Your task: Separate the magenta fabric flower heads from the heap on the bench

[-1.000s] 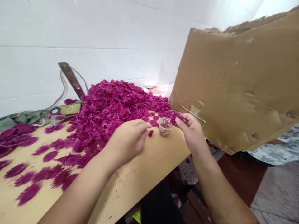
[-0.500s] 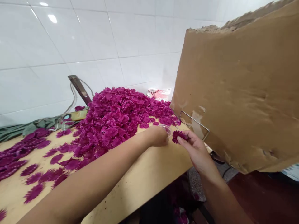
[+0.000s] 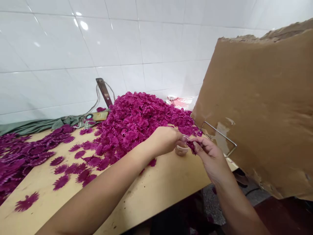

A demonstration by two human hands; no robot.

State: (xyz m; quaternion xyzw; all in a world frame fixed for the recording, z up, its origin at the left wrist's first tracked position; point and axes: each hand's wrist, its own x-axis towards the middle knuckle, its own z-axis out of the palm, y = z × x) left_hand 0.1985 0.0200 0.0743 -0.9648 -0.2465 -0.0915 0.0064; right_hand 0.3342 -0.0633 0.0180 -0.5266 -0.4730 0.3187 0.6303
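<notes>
In the head view my right hand (image 3: pixel 210 156) pinches a magenta artificial flower (image 3: pixel 191 146) between thumb and fingers, partly covered by them. My left hand (image 3: pixel 168 138) reaches across from the left, its fingers closed and meeting the flower's near side. Whatever sits in those left fingertips, if anything, is too small to make out. Just below the fingers, a small see-through plastic cup (image 3: pixel 182 150) stands on the table (image 3: pixel 168 176). Behind my left hand rises a big heap of magenta flowers (image 3: pixel 137 117).
Loose flowers (image 3: pixel 61 181) and a further pile (image 3: pixel 36 153) cover the table's left. A large cardboard sheet (image 3: pixel 264 104) stands at the right, beside a bent metal wire (image 3: pixel 221 133). Green cloth (image 3: pixel 44 125) and a yellow tool (image 3: pixel 100 116) lie by the tiled wall (image 3: pixel 117 42).
My left hand has moved up from the cup to the flower in my right hand, uncovering more of the cup. The whole view has shifted, so things sit further right.
</notes>
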